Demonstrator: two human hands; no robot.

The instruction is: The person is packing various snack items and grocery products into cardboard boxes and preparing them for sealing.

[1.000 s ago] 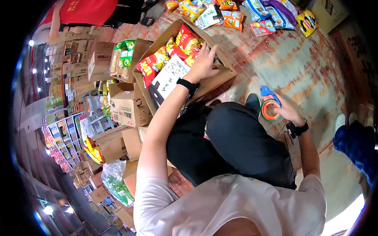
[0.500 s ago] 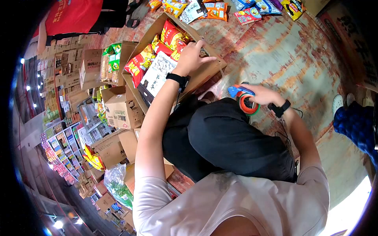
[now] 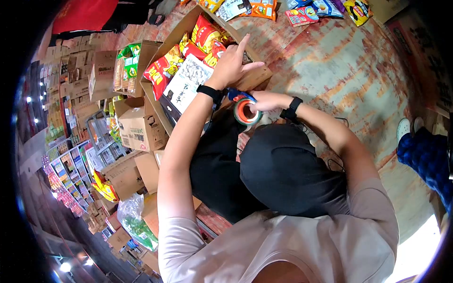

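Observation:
My left hand (image 3: 230,67) lies over the right part of an open cardboard box (image 3: 257,84), thumb and index finger stretched apart. Whether it presses on the box or the bags cannot be made out. Inside the box are red and yellow snack bags (image 3: 206,35) and a white and black packet (image 3: 188,84). Just below that hand, close to the box's near side, my right hand (image 3: 268,101) is closed on a blue tape dispenser (image 3: 232,94). Its tape roll (image 3: 245,112), orange inside with a green rim, faces me.
More snack bags (image 3: 302,15) lie on the worn floor (image 3: 325,75) beyond the box. Cartons (image 3: 140,127) stand to the left, one holding green packets (image 3: 132,61). A person in a red shirt (image 3: 85,14) is at upper left; another person's blue trouser leg (image 3: 423,155) shows at right.
My right hand has carried the tape dispenser left, from above my knee to beside the box. The fingers of my left hand have spread, the index now pointing away. My view has shifted slightly.

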